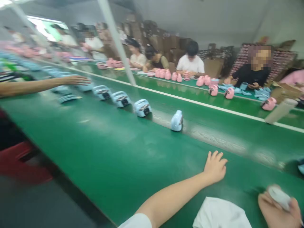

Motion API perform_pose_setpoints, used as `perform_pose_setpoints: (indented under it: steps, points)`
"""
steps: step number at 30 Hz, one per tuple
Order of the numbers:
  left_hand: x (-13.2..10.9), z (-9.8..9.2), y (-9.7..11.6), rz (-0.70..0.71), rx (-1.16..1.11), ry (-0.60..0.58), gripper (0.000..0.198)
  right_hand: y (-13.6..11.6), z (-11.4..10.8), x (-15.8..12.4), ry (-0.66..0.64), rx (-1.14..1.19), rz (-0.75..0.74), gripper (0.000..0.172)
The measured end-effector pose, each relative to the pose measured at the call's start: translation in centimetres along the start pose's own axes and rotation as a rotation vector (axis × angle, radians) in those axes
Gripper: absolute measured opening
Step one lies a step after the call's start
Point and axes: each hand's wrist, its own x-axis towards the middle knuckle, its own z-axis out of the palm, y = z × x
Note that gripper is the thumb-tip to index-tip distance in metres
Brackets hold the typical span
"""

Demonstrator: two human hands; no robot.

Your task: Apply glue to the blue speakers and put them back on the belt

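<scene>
My left hand point(215, 167) lies on the green tabletop point(133, 152), fingers apart and holding nothing. Beyond its fingertips, at the edge of a grey strip, stands a light-blue rounded casing point(176, 122), separate from the hand. More such casings with dark fronts follow in a row to the left, among them one blue casing point(142, 108). At the lower right, my right hand point(276, 209) is closed around a small whitish rounded object point(280, 197), too blurred to name. White fabric point(222, 213) shows between my arms.
A co-worker's arm point(45, 85) reaches in from the left over blue casings. Across the line, people sit beside pink casings point(162, 74) and blue parts point(262, 94). A pale cylinder point(281, 110) leans at the right. A red stool point(23, 163) stands lower left.
</scene>
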Motion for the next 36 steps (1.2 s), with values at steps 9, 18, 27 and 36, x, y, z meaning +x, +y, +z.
perform_pose_setpoints:
  steps: [9,18,27,36]
  points:
    - [-1.4,-2.4,-2.4,-0.013,0.008,-0.008,0.031,3.4,2.6,-2.7,0.023,0.224,0.083,0.019]
    - [10.5,-3.2,8.5,0.432,0.158,-0.116,0.035,6.1,3.3,-2.5,0.038,0.288,0.229,0.017]
    - [20.9,3.0,21.1,0.87,0.637,-0.389,0.048,6.0,3.6,-2.6,0.013,0.362,0.27,0.02]
    - [17.8,-4.7,16.5,0.742,0.92,-0.515,0.023,5.3,3.1,-1.9,-0.035,0.372,0.24,0.024]
